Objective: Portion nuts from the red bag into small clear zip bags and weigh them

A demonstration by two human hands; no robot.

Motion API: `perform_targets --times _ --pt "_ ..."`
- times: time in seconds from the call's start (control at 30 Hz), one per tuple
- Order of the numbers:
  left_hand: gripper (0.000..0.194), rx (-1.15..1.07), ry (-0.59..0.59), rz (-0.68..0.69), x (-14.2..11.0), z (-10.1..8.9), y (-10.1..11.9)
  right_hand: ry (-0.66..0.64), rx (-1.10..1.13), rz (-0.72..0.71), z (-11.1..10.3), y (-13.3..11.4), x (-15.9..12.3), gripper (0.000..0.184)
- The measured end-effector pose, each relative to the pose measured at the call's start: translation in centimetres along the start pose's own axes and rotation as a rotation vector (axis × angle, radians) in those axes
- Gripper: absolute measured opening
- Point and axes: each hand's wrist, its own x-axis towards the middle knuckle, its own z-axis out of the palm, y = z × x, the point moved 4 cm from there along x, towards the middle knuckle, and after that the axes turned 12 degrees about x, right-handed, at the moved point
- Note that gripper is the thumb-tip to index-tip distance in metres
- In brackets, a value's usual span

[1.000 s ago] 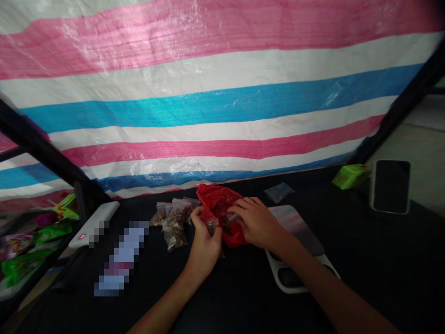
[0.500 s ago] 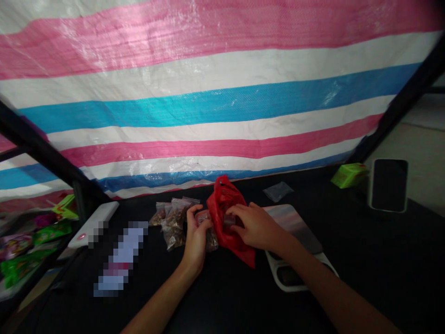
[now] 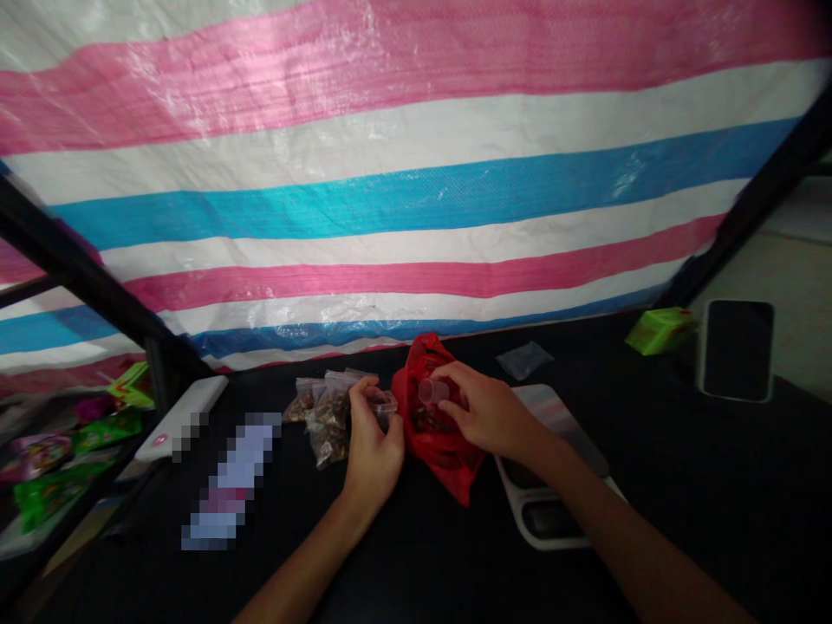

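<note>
The left hand (image 3: 373, 452) is curled, and its thumb and fingers pinch the top of a small zip bag (image 3: 383, 402) with dark contents. This bag is held just beside the red bag (image 3: 430, 433), which stands on the table with its mouth open and its lower corner pointing toward the person. The right hand (image 3: 489, 412) is over the mouth of the red bag, and its fingers (image 3: 455, 378) are bent and pressed together around a clear cup (image 3: 433, 392). It seems to be a small plastic cup, but the view is dim and I cannot be fully sure. Brown pieces are visible inside the red bag, under the cup.

Left of the left hand, a group of filled zip bags (image 3: 328, 422) lies on the black table (image 3: 682, 494). Right of the red bag are a flat clear bag (image 3: 523, 360), a white scale (image 3: 541, 517) with a picture pad on it, a green box (image 3: 661, 331) and a phone (image 3: 737, 350). At the left are a white power bank (image 3: 182, 417) and a blurred packet (image 3: 230, 479). A striped tarp (image 3: 416, 191) hangs behind the table.
</note>
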Motion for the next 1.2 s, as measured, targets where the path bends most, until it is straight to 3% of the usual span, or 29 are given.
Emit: perform_targets --times 0.17,0.27,0.37,0.53,0.63,0.73,0.9,1.07,1.2 --pt "0.059 -0.01 -0.164 0.172 -0.8 0.7 0.2 -0.014 0.132 -0.19 0.3 -2.3 0.1 0.037" --pt "0.06 -0.055 -0.235 0.242 -1.2 1.2 0.4 -0.029 0.072 -0.344 0.8 -3.3 -0.2 0.041" --pt "0.059 -0.053 -0.249 0.29 -1.4 1.3 0.6 -0.032 -0.042 -0.438 1.2 -3.6 -0.5 0.047" --pt "0.06 -0.011 -0.253 0.306 -1.6 1.4 0.8 0.012 -0.104 -0.471 0.9 -3.6 -0.7 0.046" --pt "0.06 0.019 -0.216 0.289 -1.6 1.3 0.6 0.106 -0.15 -0.399 0.1 -3.3 -0.4 0.045" --pt "0.057 0.029 -0.086 0.301 -1.3 0.6 0.7 0.169 -0.173 -0.279 -0.4 -2.5 -0.1 0.041" --pt "0.06 0.066 0.138 0.496 -0.6 -0.9 1.8 0.026 -0.143 -0.26 0.2 -1.9 0.0 0.046" --pt "0.063 0.158 0.163 0.688 -0.7 -1.3 2.6 -0.002 0.08 -0.362 0.6 -3.5 -0.5 0.037" --pt "0.064 0.116 0.097 0.698 -1.0 -0.8 2.3 -0.051 0.12 -0.399 1.5 -4.5 -0.8 0.015"
